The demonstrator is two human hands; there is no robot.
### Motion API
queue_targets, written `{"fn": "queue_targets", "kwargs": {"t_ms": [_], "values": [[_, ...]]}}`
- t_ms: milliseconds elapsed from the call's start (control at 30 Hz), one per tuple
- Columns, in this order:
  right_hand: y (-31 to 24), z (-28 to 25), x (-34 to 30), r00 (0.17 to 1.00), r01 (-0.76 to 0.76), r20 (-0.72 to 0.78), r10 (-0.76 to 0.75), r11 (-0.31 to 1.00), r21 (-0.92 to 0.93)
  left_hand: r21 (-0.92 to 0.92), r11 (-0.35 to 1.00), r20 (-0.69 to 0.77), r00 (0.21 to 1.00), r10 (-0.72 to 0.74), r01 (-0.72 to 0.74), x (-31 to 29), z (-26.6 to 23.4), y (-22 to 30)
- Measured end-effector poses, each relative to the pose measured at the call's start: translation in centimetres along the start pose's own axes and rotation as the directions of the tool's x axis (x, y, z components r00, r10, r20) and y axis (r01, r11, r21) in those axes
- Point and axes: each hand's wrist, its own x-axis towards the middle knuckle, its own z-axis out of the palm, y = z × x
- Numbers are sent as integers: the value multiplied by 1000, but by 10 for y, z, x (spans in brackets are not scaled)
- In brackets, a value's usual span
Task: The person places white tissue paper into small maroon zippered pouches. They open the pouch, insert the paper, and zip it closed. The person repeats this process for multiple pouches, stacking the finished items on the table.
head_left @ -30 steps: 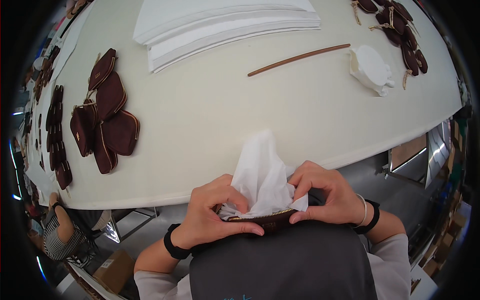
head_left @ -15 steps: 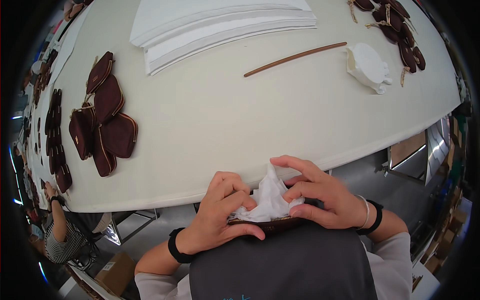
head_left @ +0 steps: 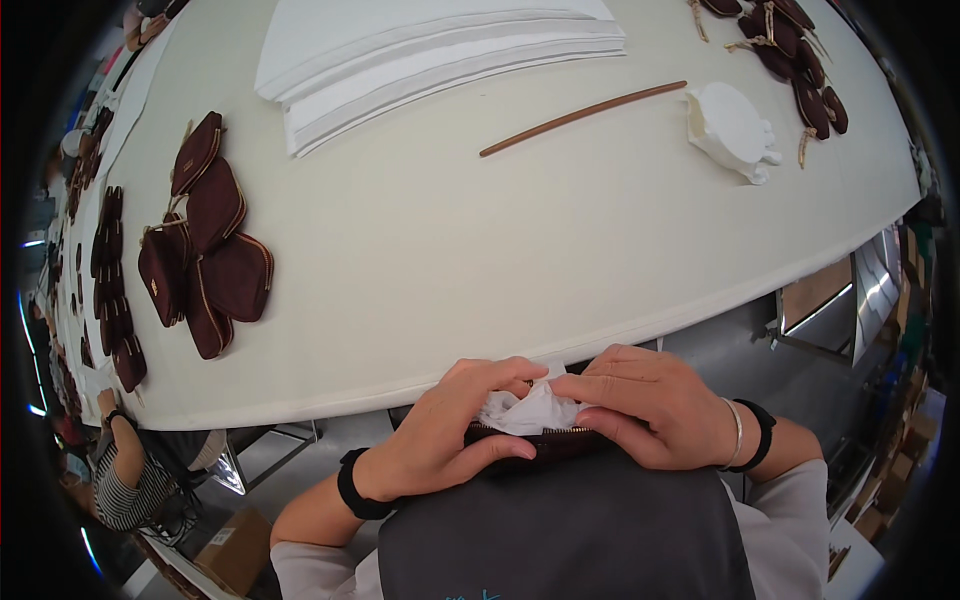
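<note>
At the table's near edge, in front of my body, a dark maroon zip pouch (head_left: 556, 447) is held with its mouth apart and its gold zipper teeth showing. Crumpled white tissue paper (head_left: 535, 412) fills the mouth and bulges a little above it. My left hand (head_left: 445, 425) grips the pouch's left end, thumb along its front and fingers curled over the tissue. On the other side my right hand (head_left: 640, 408) has its fingertips pressed onto the tissue, its thumb at the zipper edge. The pouch's lower part is hidden.
Several maroon pouches (head_left: 217, 207) lie overlapped on the left of the pale table (head_left: 380, 260), more (head_left: 795, 50) at far right. A white paper stack (head_left: 440, 50), a brown stick (head_left: 585, 118) and a white crumpled wad (head_left: 730, 130) lie farther back. A co-worker in stripes (head_left: 135, 485) is at left.
The tissue's tall peak has been pushed down into the pouch's mouth. My left fingers have reached over it, and my right fingers have come down and inward.
</note>
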Motion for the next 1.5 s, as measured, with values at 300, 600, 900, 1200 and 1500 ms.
{"fn": "queue_targets", "kwargs": {"t_ms": [300, 600, 900, 1200, 1500], "values": [[2, -6, -2, 977, -203, 59, 205, 979, -35, 472, 819, 143, 945, 295, -327, 14, 8, 13], [22, -5, -11, 975, -200, 124, 185, 972, 120, 473, 860, 180, 976, 119, -192, 23, 13, 22], [31, -10, -12, 920, -366, 281, 273, 855, 366, 560, 757, 173, 941, 291, -337, 23, 21, 27], [32, -28, 15, 753, -565, 595, 282, 741, 362, 596, 668, 228, 892, 390, -445, 16, 22, 35], [20, 0, 24, 961, -263, 136, 240, 947, 183, 653, 650, 136, 905, 404, -388, 15, 7, 30]]}}
